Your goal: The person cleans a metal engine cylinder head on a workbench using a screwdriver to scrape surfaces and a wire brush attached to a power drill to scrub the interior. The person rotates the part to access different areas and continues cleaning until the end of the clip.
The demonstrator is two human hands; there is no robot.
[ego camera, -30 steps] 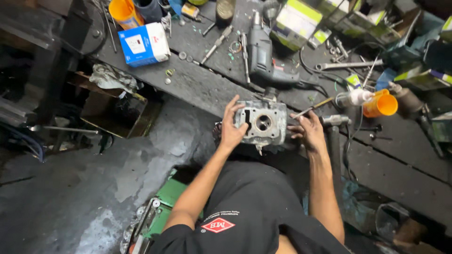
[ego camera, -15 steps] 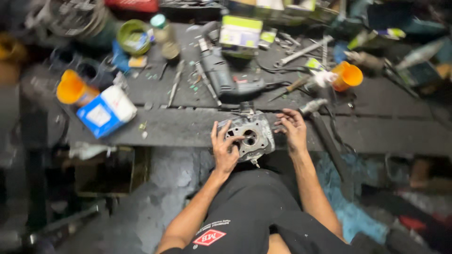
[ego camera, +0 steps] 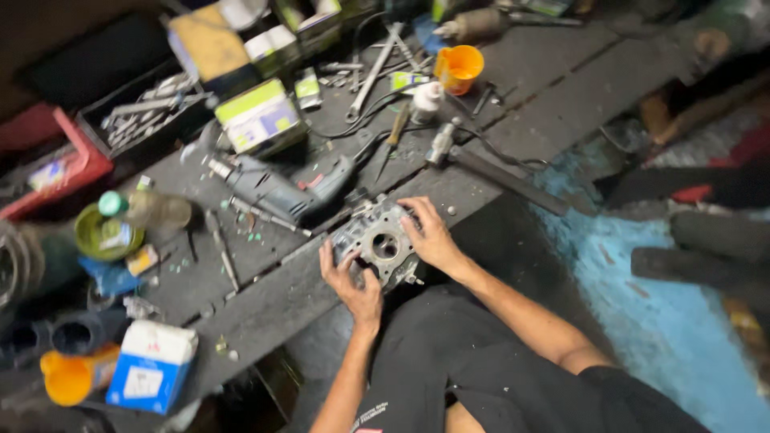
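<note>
A little below the middle of the frame, the grey cast-metal engine part with a round bore [ego camera: 377, 243] lies at the near edge of the dark, dirty wooden counter [ego camera: 265, 309], between both hands. The left hand [ego camera: 353, 282] grips its lower left corner, fingers curled up along the side. The right hand [ego camera: 429, 234] covers its right side, fingers bent over the top edge. Its long axis seems to run from lower left to upper right. Both hands touch it equally close. A grey electric drill [ego camera: 277, 188] lies just beyond, toward the upper left.
</note>
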